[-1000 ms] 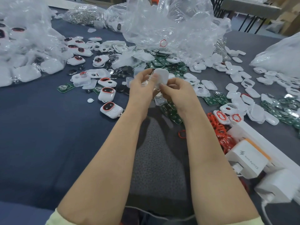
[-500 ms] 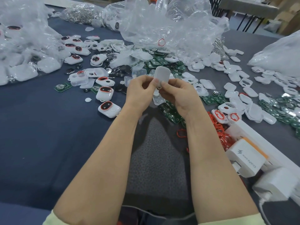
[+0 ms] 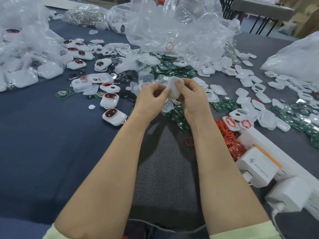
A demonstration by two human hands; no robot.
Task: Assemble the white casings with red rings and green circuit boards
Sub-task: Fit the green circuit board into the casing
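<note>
Left hand (image 3: 152, 96) and right hand (image 3: 190, 99) both pinch one white casing (image 3: 172, 87) above the green boards (image 3: 179, 118).

Item: white casing (image 3: 171, 89). Earlier it stands clear above the fingertips; now it sits lower, tucked between both hands.
Right hand (image 3: 191, 102): thumb shifts from the casing's lower edge up over its top end.
Left hand (image 3: 151, 99): fingertips now press against the casing's left edge.
</note>
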